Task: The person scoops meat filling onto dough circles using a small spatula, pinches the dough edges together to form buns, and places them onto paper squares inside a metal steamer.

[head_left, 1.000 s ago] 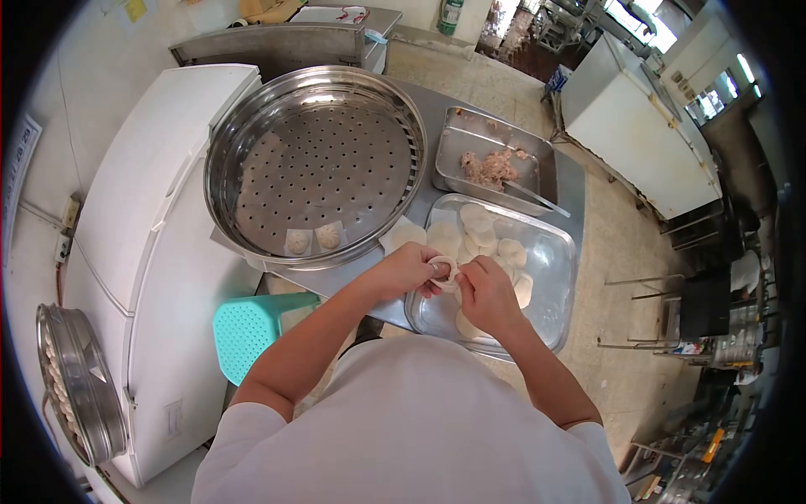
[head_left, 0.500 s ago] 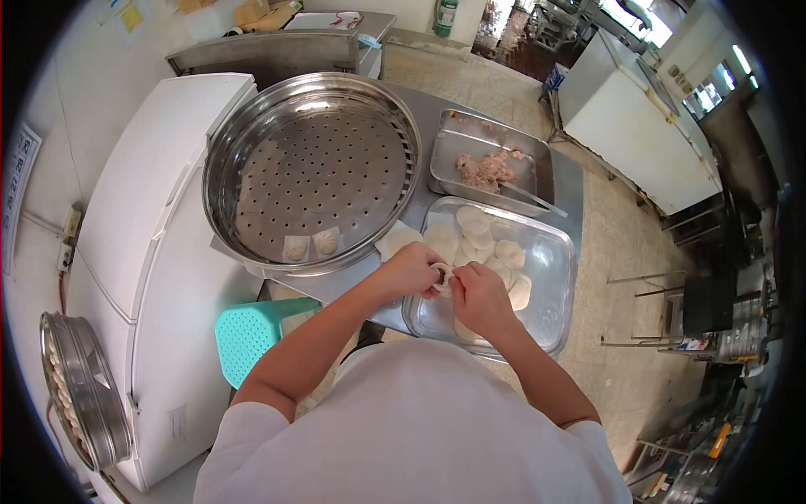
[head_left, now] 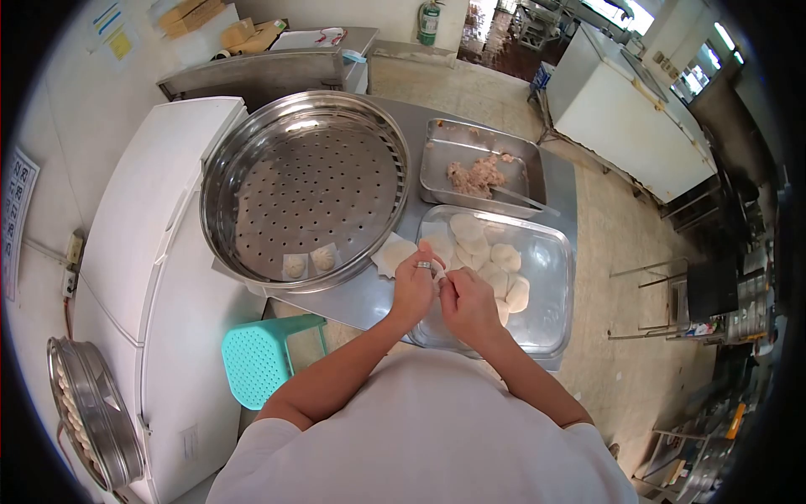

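Note:
My left hand (head_left: 415, 284) and my right hand (head_left: 470, 306) meet over the left part of a metal tray (head_left: 550, 290). Between their fingertips is a small bun (head_left: 437, 270) of white dough, its edge pinched; the fingers partly hide it. Several flat dough rounds (head_left: 505, 257) lie in the tray under and beyond my hands. Left of my left hand, one dough round (head_left: 398, 254) rests on a paper square. Behind the tray, a deep metal pan (head_left: 437, 160) holds minced meat filling (head_left: 477, 175) and a flat metal utensil (head_left: 529, 202).
A large perforated steamer (head_left: 311, 185) stands on the steel table (head_left: 336, 311), with two pleated buns (head_left: 322, 258) on paper near its front rim. Below is a turquoise stool (head_left: 254, 361). A white refrigerator (head_left: 159, 286) and another steamer (head_left: 96, 412) are at left.
My fingers have closed further around the dough; its ring-shaped opening, visible earlier, is now covered. My left hand has turned more upright. The view has shifted slightly.

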Available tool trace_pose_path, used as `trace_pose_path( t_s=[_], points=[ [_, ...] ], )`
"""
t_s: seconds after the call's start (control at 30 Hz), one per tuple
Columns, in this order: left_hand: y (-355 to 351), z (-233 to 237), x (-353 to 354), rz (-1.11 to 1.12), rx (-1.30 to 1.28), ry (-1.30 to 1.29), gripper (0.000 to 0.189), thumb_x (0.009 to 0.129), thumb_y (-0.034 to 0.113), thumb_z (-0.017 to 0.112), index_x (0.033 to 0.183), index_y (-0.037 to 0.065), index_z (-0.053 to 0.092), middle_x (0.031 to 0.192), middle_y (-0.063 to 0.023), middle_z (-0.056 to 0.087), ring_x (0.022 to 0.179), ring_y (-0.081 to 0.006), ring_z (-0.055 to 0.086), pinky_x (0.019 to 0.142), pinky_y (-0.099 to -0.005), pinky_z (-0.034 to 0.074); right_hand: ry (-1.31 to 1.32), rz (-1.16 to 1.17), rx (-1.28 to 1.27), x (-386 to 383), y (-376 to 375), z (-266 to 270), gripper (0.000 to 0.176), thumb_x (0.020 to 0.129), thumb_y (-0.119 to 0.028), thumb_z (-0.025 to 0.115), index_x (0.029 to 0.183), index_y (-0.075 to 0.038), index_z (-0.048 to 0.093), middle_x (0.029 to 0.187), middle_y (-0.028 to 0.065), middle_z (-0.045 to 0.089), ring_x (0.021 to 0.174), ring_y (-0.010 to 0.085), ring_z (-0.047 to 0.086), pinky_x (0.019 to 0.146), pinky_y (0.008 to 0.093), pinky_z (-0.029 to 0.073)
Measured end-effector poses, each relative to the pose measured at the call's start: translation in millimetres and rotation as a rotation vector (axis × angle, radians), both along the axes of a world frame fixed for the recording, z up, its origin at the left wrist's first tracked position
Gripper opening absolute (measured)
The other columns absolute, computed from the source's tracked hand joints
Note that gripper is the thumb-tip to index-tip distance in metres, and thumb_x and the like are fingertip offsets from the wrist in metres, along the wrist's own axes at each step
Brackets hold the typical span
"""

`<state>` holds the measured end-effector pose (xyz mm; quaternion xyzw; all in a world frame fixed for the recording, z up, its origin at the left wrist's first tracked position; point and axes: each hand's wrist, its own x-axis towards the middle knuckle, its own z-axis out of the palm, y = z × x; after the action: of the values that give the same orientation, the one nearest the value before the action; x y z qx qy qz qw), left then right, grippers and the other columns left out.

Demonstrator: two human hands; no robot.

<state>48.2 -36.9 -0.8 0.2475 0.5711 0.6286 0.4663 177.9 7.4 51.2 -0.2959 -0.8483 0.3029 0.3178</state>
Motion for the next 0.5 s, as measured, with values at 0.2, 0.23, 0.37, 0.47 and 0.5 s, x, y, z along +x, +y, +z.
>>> trace_pose_path(
  t_s=[0.2,0.23,0.37,0.47,0.5],
  points=[
    [3.8,8.7,4.9,0.11,0.11,0.086,0.045,0.112,0.035,0.041,0.089,0.002,0.063,0.073,-0.002,0.056,0.07,-0.0098,0.049,0.063,-0.0284,0.043,-0.003,0.011,-0.168,1.7,5.5,14.2,0.007,0.091,-0.002,0.065,0.096,0.003,0.065,0.089,0.0188,0.062,0.078,0.0376,0.063,0.066,0.0448,0.051],
    [5.2,5.9,4.1,0.119,0.13,0.16,0.046,0.112,0.036,0.041,0.089,0.002,0.063,0.071,-0.0019,0.055,0.069,-0.0104,0.049,0.063,-0.0292,0.043,-0.019,0.028,-0.179,2.5,7.6,14.5,0.008,0.091,-0.003,0.066,0.096,0.003,0.065,0.088,0.0185,0.061,0.079,0.0376,0.063,0.067,0.0447,0.052],
    [2.6,7.4,-3.1,-0.021,0.046,0.225,0.055,0.112,0.045,0.039,0.09,0.001,0.064,0.066,-0.002,0.054,0.066,-0.0124,0.051,0.063,-0.0325,0.045,-0.094,0.089,0.014,5.5,12.6,7.4,0.005,0.09,-0.002,0.066,0.091,0.004,0.065,0.091,0.0175,0.062,0.075,0.0339,0.064,0.065,0.0399,0.052],
    [3.0,6.5,-6.1,-0.024,-0.081,0.217,0.064,0.111,0.052,0.036,0.09,-0.001,0.066,0.068,-0.0036,0.057,0.067,-0.013,0.054,0.061,-0.0321,0.046,-0.139,0.114,0.113,6.7,12.4,6.5,0.007,0.09,-0.002,0.067,0.092,0.004,0.064,0.089,0.0178,0.062,0.076,0.0357,0.064,0.065,0.0409,0.052],
    [2.5,7.1,-8.0,-0.037,-0.086,0.204,0.066,0.11,0.054,0.036,0.09,-0.001,0.066,0.069,-0.0043,0.058,0.067,-0.0136,0.054,0.061,-0.0323,0.046,-0.114,0.095,0.068,5.4,11.3,8.7,0.007,0.09,-0.002,0.067,0.093,0.004,0.064,0.088,0.0178,0.062,0.077,0.0357,0.064,0.066,0.0412,0.052]
  ],
)
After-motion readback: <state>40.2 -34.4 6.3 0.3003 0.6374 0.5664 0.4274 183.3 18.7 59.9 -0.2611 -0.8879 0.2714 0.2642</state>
